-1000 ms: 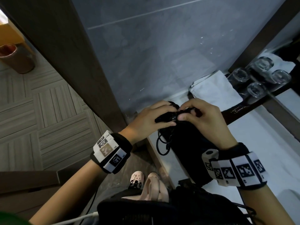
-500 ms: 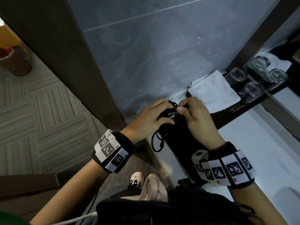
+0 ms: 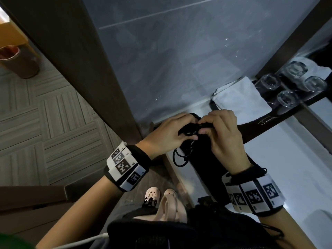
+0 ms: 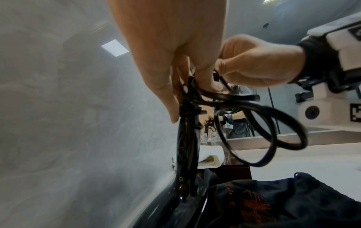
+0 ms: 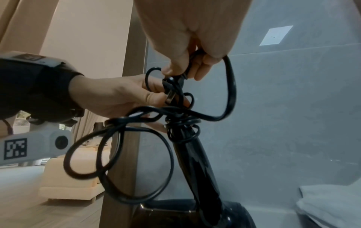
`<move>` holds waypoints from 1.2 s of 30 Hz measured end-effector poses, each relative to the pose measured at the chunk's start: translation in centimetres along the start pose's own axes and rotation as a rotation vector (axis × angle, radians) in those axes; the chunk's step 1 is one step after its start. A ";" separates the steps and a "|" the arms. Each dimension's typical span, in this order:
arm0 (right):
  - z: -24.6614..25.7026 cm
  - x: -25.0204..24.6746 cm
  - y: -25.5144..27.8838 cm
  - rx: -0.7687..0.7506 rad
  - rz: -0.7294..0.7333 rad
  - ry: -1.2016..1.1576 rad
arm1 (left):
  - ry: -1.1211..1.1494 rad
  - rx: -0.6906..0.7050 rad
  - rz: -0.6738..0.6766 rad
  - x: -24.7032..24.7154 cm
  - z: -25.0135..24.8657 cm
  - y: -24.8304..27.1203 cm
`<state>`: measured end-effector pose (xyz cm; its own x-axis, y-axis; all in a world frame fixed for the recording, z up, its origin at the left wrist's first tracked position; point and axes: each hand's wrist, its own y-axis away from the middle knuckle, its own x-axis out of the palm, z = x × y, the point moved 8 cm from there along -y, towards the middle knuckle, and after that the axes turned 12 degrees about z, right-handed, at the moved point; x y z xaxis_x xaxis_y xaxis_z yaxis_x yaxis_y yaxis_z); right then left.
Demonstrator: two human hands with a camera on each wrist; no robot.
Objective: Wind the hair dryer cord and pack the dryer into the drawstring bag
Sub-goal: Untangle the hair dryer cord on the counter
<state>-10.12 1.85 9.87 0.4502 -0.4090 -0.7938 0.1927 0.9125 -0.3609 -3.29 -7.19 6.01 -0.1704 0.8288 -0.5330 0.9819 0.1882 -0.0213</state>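
A glossy black hair dryer (image 5: 197, 168) stands handle-up by the grey wall, its head low on the counter. Its black cord (image 5: 117, 162) hangs in loose loops from the handle top (image 4: 259, 129) (image 3: 181, 155). My left hand (image 3: 170, 133) grips the cord bundle at the handle top (image 4: 187, 98). My right hand (image 3: 219, 130) pinches the plug end of the cord (image 5: 181, 77), close against the left fingers. The dark drawstring bag (image 4: 293, 205) with an orange print lies on the counter below my hands (image 3: 206, 168).
A folded white towel (image 3: 240, 99) lies behind the hands. Several upturned glasses (image 3: 287, 99) stand on a dark shelf (image 3: 269, 121) at the right. White counter (image 3: 287, 168) stretches right. The grey wall (image 3: 179, 69) and a brown door frame (image 3: 80, 69) bound the left.
Both hands stay together at the handle top. The right fingers have shifted along the cord end, and the hanging loops have swung slightly.
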 end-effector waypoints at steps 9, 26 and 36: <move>-6.1 -3.4 0.8 0.417 -0.352 -0.515 | 0.015 -0.044 -0.174 -1.2 1.3 1.6; -8.8 6.6 5.2 0.627 0.809 -0.159 | 0.174 -0.113 -0.037 -0.8 2.4 1.5; -7.1 0.0 3.8 0.458 0.055 -0.437 | 0.164 -0.121 -0.128 -1.7 3.0 1.6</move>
<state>-15.55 5.26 5.06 0.7661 -0.4078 -0.4968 0.4686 0.8834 -0.0026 -1.19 -9.91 4.34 -0.3133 0.8669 -0.3877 0.9361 0.3506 0.0274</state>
